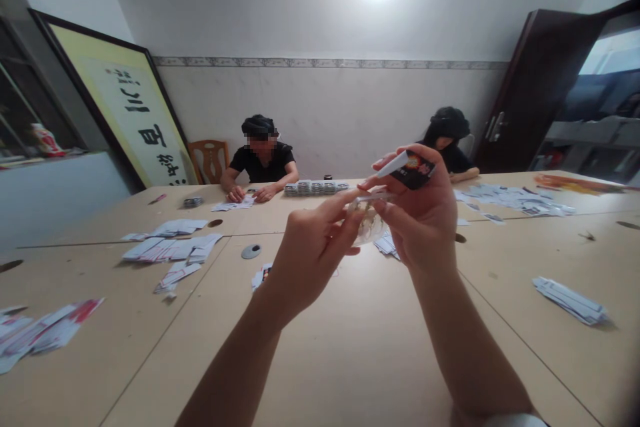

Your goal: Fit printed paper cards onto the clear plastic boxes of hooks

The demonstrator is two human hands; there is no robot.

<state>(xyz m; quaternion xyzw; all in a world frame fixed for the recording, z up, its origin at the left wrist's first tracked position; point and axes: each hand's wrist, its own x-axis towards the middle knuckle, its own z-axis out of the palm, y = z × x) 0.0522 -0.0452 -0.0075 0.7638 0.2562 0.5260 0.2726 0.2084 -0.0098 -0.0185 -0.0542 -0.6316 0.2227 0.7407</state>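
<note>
My right hand [425, 217] is raised above the table, fingers closed on a small dark printed card [413, 169] with a white edge. My left hand [310, 247] is just beside it, its fingers pinching a clear round plastic piece [369, 221] that sits between the two hands. The right thumb also touches that clear piece. Both forearms reach in from the bottom of the view.
A long tan table [350, 347] carries loose stacks of cards at the left [173, 247], front left [45, 330] and right [570, 300], and a grey disc [251, 251]. Two people sit at the far side behind a row of round pieces [315, 187].
</note>
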